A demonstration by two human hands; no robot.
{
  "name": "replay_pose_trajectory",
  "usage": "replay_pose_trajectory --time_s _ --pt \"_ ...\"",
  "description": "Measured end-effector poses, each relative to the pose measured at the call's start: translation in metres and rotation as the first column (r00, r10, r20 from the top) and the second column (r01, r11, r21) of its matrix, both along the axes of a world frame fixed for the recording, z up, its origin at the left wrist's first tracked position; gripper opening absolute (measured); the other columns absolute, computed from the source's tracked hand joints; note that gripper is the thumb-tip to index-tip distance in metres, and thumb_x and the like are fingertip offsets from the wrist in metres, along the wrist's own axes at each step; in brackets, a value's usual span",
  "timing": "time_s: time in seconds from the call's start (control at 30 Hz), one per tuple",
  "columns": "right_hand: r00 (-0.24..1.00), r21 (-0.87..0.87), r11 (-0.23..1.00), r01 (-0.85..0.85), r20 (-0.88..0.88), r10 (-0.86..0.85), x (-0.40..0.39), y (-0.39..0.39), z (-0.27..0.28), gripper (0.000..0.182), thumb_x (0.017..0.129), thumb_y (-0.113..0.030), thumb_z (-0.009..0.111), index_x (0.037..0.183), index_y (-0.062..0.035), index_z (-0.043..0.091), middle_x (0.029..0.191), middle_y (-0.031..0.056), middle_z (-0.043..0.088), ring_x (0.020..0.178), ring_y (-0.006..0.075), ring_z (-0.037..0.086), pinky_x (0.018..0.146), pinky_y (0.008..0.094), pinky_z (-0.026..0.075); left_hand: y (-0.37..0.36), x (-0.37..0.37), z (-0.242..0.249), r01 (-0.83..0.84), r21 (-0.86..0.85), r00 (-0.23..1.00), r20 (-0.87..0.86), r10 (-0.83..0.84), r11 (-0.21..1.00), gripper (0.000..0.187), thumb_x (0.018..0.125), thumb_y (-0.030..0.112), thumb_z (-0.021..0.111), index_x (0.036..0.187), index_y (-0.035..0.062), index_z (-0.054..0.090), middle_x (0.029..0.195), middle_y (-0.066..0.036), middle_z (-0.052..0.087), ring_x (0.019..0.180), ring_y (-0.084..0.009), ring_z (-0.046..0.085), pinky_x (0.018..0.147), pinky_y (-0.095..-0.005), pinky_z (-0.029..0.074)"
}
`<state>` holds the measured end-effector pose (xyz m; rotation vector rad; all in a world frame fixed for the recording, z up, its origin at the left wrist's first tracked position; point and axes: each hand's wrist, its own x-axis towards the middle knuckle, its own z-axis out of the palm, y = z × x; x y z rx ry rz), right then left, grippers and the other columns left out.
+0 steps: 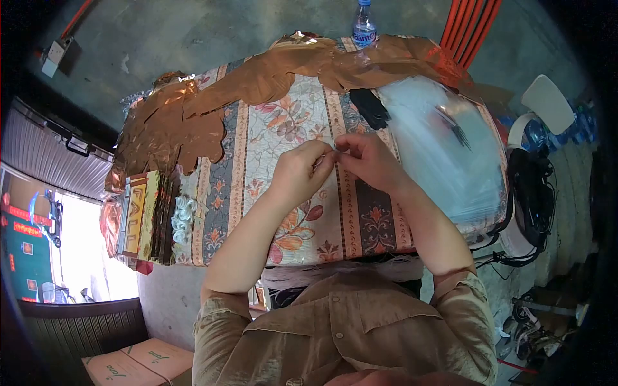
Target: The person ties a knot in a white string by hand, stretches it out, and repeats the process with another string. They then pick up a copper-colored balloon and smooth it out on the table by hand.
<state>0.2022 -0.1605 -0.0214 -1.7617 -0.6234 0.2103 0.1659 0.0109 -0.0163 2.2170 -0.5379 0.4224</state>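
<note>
Over the middle of a table with a floral-patterned cloth (277, 122), my left hand (300, 170) and my right hand (371, 162) meet at the fingertips. Thumb and forefinger are pinched together on each hand. Whatever lies between the fingertips is too small or too hidden to make out. Beside my right hand is a stack of clear plastic bags or sheets (431, 164), with some thin dark strips (458, 132) on top. A folded black cloth-like item (369, 108) lies just beyond that hand.
Brown shiny foil pieces (170, 128) cover the table's far and left edges. Printed packets (136, 215) and white rosettes (183, 219) sit at left. A water bottle (364, 32) stands at the far edge, near red poles (468, 29). A cardboard box (138, 363) rests below left.
</note>
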Motion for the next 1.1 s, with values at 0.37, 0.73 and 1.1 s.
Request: replay_pose_trajectory --time_s 0.37,0.73,1.1 --pt "0.979 0.112 0.973 -0.203 0.04 0.2 0.0 -0.001 0.004 0.013 0.082 -0.011 0.058 0.087 0.0015 0.058 0.071 0.0042 0.06 0.064 0.0072 0.052 0.058 0.024 0.044 0.008 0.001 0.0 -0.014 -0.435 0.921 -0.355 -0.157 0.9 0.008 0.084 0.011 0.056 0.084 0.0026 0.055 0.064 -0.001 0.052 0.051 -0.0068 0.047 0.045 -0.0215 0.035" --pt "0.867 0.435 0.889 -0.143 -0.378 0.325 0.002 -0.004 0.011 0.015 0.09 -0.017 0.049 0.089 -0.0035 0.055 0.075 0.0039 0.058 0.056 0.0077 0.049 0.05 0.0198 0.039 0.003 0.002 -0.008 -0.081 -0.592 0.884 -0.414 -0.216 0.802 0.012 0.087 0.013 0.054 0.092 0.0028 0.058 0.069 -0.001 0.057 0.057 -0.0042 0.05 0.048 -0.0175 0.038" --pt "0.859 0.494 0.866 -0.079 -0.408 0.311 0.005 -0.001 0.003 0.019 0.092 -0.019 0.044 0.088 -0.0034 0.053 0.072 0.0033 0.055 0.055 0.0086 0.048 0.05 0.0216 0.038 0.003 0.006 -0.012 -0.006 -0.672 0.907 -0.315 -0.278 0.741 0.011 0.082 0.009 0.062 0.092 0.0036 0.063 0.07 0.0 0.061 0.062 -0.0043 0.055 0.044 -0.0156 0.038"
